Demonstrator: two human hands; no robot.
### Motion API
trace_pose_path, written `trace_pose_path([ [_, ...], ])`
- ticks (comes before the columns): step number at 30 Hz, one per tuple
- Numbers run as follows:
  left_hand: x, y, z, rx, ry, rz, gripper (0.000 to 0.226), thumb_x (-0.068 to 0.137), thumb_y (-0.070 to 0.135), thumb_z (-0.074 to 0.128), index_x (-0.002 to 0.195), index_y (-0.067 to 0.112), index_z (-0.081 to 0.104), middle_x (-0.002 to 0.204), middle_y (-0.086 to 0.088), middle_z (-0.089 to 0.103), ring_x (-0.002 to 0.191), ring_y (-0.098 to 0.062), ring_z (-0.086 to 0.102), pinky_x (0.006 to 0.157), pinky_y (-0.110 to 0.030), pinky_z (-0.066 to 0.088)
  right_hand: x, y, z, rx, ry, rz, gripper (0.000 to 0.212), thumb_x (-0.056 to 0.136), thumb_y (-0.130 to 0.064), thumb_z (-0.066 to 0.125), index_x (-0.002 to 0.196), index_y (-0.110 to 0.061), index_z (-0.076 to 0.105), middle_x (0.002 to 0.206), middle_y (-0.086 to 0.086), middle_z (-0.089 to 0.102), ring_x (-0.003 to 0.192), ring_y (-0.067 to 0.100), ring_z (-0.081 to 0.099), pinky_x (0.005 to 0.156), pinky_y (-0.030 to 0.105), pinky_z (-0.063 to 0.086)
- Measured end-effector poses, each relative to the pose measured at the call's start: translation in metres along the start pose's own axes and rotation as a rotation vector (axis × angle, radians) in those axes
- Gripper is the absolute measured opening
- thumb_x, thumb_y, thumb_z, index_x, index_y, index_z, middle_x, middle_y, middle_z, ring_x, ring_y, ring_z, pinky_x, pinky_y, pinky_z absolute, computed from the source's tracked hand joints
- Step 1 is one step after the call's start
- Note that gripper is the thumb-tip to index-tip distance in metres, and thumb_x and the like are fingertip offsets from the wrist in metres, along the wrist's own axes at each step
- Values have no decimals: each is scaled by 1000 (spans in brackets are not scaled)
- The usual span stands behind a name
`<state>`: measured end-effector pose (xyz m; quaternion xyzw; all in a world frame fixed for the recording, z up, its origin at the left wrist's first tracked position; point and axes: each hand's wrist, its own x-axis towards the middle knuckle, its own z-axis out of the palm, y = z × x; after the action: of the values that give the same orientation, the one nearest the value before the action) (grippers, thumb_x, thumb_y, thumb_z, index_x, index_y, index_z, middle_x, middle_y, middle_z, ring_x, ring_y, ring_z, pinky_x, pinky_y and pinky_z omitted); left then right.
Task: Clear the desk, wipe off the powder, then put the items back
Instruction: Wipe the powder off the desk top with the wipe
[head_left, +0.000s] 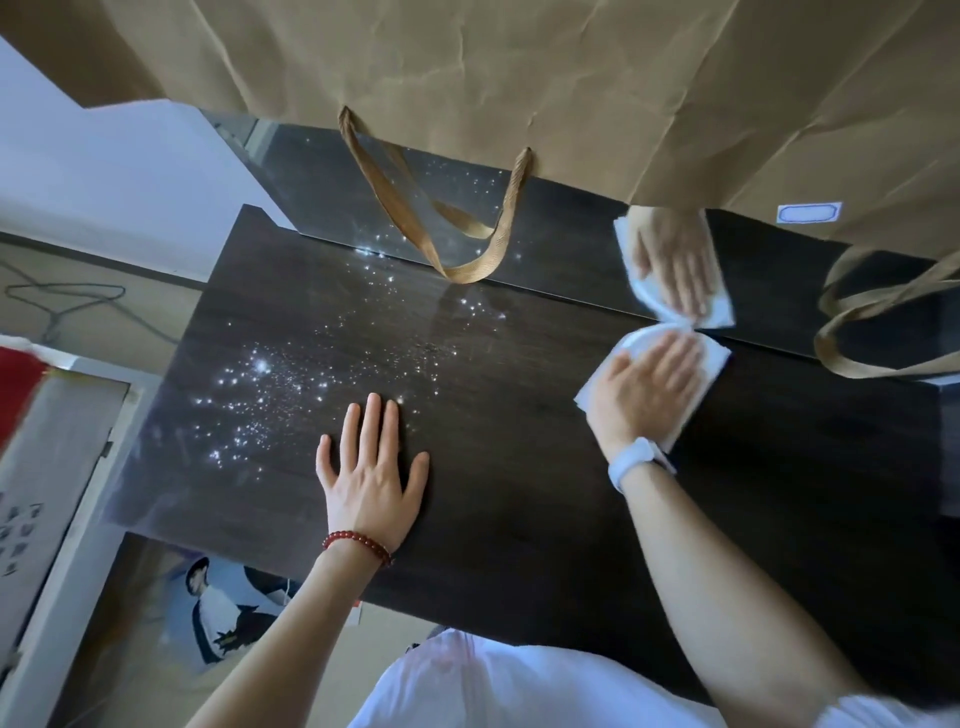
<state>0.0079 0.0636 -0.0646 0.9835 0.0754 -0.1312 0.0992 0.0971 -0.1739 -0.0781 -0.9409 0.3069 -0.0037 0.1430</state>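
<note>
A dark wooden desk (519, 493) fills the middle of the head view. Glittering powder (270, 395) is scattered over its left and centre. My left hand (371, 478) lies flat on the desk with fingers spread, just right of the powder, holding nothing. My right hand (649, 389) presses flat on a white tissue (709, 358) at the desk's far right, near the back edge. A glossy dark panel (322, 192) behind the desk mirrors the hand and tissue.
A large brown paper bag (519, 78) with ribbon handles (467, 260) hangs over the back of the desk. A second handle (872, 322) droops at the right. A white carton (47, 467) and a poster (223, 613) lie on the floor to the left.
</note>
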Motion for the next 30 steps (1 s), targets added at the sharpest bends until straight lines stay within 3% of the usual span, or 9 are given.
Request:
trace_pose_path([
  [4,3,-3,-6,-79,31,17,65,84,48,9,142,23,26,153,3,20,142,-17,12,113,-42,5,-35,-71,31,-60,-52,-315,58,88,-28,27,135,6,34,140,26,39,131,35,36,109,46,27],
  [9,4,-23,-26,-217,123,12,60,86,40,17,133,14,43,143,-4,41,133,-23,34,108,-43,23,-59,-140,50,-89,-133,-594,60,86,-32,22,134,0,38,140,17,44,132,28,38,109,41,31],
  [12,10,-50,-34,-242,187,-57,55,86,38,22,126,13,50,137,-7,49,128,-28,41,106,-46,26,-77,-147,58,-154,-149,-795,58,89,-33,23,139,-5,32,145,12,37,135,24,33,113,39,23],
  [15,20,-80,-39,-258,201,-118,47,87,30,30,126,12,50,137,-10,47,127,-30,40,107,-49,24,-100,-108,55,-147,-167,-933,55,91,-32,29,139,-6,31,145,12,37,135,26,33,111,39,18],
  [18,36,-109,-46,-246,210,-155,47,86,27,33,128,11,48,138,-13,45,131,-30,35,109,-48,20,-91,-77,43,-177,-70,-652,57,90,-32,27,137,-1,33,142,18,39,131,31,38,110,43,24],
  [22,65,-151,-59,-267,197,-167,46,91,23,37,134,10,39,146,-12,35,137,-28,25,111,-48,14,-78,-117,42,-94,-26,-213,54,93,-27,31,138,3,29,146,24,31,135,36,29,110,50,24],
  [25,84,-185,-68,-271,93,-214,52,94,23,39,142,12,22,153,-8,20,141,-24,13,114,-47,8,-86,-182,57,-67,-1,-193,56,90,-26,32,136,6,29,144,26,33,134,37,31,110,49,25],
  [27,92,-204,-70,-298,-18,-227,56,95,28,35,144,14,12,154,-5,17,141,-22,14,114,-46,7,-93,-230,74,-42,-5,-173,58,89,-26,32,136,7,29,143,26,34,134,37,30,110,48,24],
  [30,98,-218,-73,-528,-200,-193,54,97,32,31,145,19,11,150,-8,29,132,-31,35,106,-40,27,-110,-291,97,-13,5,-136,61,87,-28,28,136,8,28,144,27,32,135,37,27,112,46,22],
])
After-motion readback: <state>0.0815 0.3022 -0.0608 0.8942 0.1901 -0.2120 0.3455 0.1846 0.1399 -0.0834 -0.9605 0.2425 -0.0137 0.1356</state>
